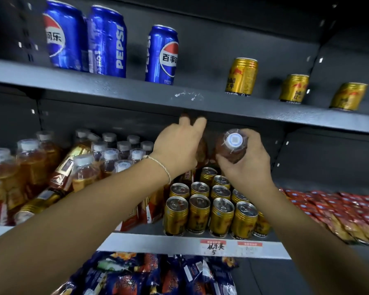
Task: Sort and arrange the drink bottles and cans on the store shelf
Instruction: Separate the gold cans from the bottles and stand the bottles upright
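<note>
Snack packets (136, 277) lie lowest, below the middle shelf (158, 243). Above the gold cans (209, 211) at that shelf's front edge, the right grip (247, 162) curls round a white-capped brown bottle (232, 145). The left grip (177, 150) reaches beside it, fingers hidden; closure cannot be determined.

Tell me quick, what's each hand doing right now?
Left hand: palm side hidden, cannot tell whether it holds anything.
Right hand: closed around a white-capped brown bottle.
</note>
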Demonstrator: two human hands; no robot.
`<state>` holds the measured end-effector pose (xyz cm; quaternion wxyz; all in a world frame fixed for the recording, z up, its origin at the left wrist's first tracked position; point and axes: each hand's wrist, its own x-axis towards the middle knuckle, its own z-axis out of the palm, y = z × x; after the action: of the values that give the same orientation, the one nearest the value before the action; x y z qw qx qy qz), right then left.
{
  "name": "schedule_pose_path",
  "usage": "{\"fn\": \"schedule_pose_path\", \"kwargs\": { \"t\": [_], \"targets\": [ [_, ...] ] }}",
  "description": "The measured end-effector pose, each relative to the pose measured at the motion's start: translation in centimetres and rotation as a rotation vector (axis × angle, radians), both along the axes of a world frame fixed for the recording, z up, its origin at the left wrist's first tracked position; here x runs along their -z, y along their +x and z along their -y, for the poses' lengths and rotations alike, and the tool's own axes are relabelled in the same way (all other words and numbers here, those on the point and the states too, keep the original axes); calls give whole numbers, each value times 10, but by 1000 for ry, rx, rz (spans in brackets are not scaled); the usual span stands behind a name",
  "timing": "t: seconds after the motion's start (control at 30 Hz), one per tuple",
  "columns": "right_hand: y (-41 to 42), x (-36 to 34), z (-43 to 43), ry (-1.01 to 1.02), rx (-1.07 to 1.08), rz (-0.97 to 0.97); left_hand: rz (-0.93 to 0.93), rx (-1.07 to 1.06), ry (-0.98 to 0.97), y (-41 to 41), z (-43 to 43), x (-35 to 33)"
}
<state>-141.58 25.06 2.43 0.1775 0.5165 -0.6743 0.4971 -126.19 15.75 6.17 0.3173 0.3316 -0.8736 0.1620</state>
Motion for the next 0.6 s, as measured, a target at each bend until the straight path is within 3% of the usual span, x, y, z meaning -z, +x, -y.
{"fn": "schedule_pose_path", "kwargs": {
  "t": [0.2,0.37,0.6],
  "targets": [
    [67,-17,-44,125,161,-71,-32,100,-21,60,-34,0],
    [129,-18,-61,247,159,-97,-51,81,34,129,-55,-1],
    [219,-2,-38,401,-92,-33,-7,16,208,247,-62,16]
  ]
}}
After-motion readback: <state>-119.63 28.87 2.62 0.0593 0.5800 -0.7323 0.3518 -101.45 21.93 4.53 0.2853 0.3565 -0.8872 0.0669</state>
